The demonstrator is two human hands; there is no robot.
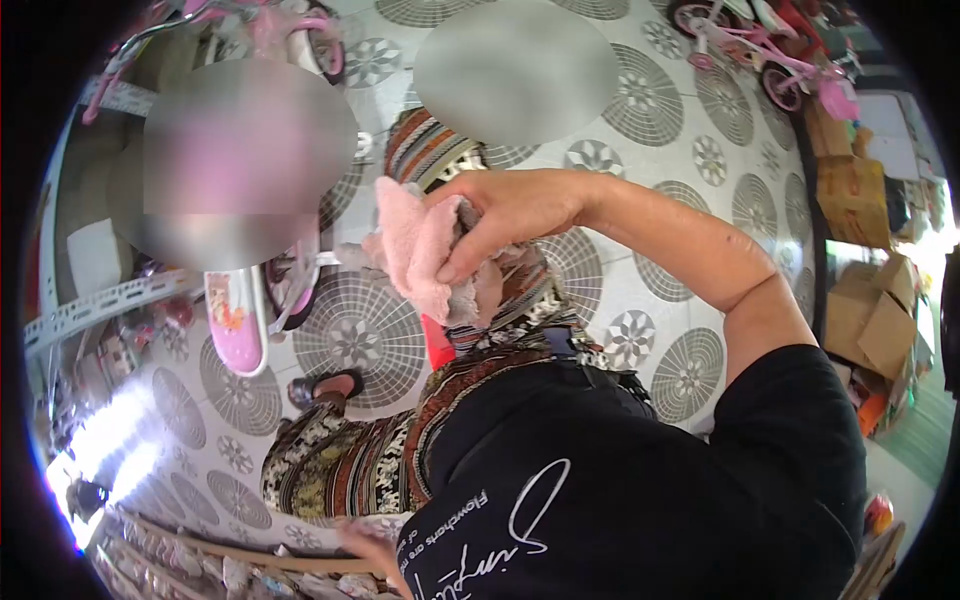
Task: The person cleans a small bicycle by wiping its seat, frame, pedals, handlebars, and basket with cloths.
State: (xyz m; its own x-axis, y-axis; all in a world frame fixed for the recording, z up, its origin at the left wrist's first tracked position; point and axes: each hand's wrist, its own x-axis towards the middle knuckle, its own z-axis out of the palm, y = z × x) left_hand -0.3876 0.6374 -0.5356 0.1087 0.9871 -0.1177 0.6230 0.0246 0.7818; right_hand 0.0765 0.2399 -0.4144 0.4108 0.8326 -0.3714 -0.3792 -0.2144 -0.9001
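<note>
Right hand (475,225) grasps a bunched, fluffy pink-and-grey fabric cloth (408,240), 10–11 o'clock from centre. Left hand (368,548), 7 o'clock, blurred; can't tell if holding. Pink-and-white metal child's bicycle (237,345), 9 o'clock. Firm finger pressure should keep loose folds controlled.

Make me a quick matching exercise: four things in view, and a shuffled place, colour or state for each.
1. Cloth
2. Shirt
3. Trousers
4. Cardboard box

A. Striped and patterned
B. Near the picture's right edge
C. Pink, gripped in the right hand
D. Black with white lettering

Pairs: 1-C, 2-D, 3-A, 4-B
</note>
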